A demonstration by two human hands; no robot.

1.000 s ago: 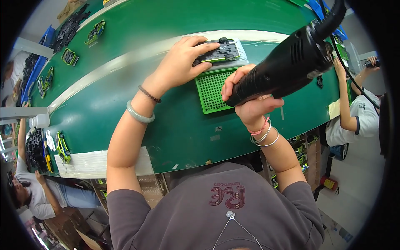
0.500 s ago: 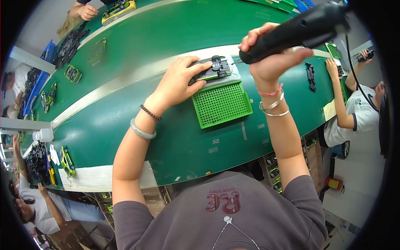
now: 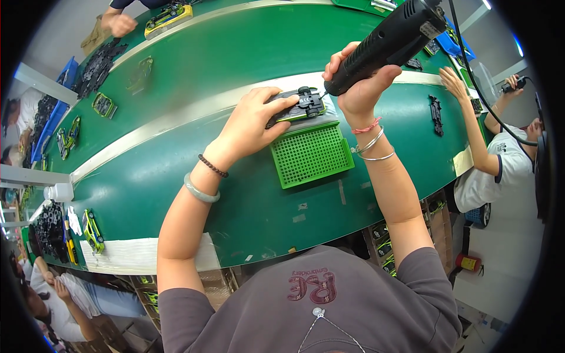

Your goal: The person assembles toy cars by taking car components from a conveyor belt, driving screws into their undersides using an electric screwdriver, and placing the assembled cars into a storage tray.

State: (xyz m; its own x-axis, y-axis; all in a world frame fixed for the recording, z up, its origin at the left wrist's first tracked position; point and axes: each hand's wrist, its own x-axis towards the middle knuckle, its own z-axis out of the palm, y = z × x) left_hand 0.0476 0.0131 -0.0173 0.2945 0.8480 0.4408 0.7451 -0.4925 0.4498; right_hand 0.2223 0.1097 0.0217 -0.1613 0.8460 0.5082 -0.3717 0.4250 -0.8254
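- Head view: the left hand (image 3: 254, 122) lies flat over a small toy car (image 3: 297, 106) turned belly-up, fingers spread and pressing it down on the green conveyor belt (image 3: 176, 176), a little toward twelve o'clock from the centre.
- The right hand (image 3: 360, 88) is wrapped tight around a black electric screwdriver (image 3: 385, 44), fingers fully closed on its barrel; the tool slants up toward one o'clock and its tip meets the car's underside at the car's three o'clock end.
- A green perforated tray (image 3: 312, 154) sits just beside the car at its six o'clock side, touching the belt.
- A cable (image 3: 471, 76) runs from the tool's top off toward three o'clock.
- At three o'clock a co-worker's hand (image 3: 452, 79) rests on the belt near a black car chassis (image 3: 435, 115).
- At ten o'clock more green toy cars (image 3: 105, 106) ride the belt, well apart from the hands.
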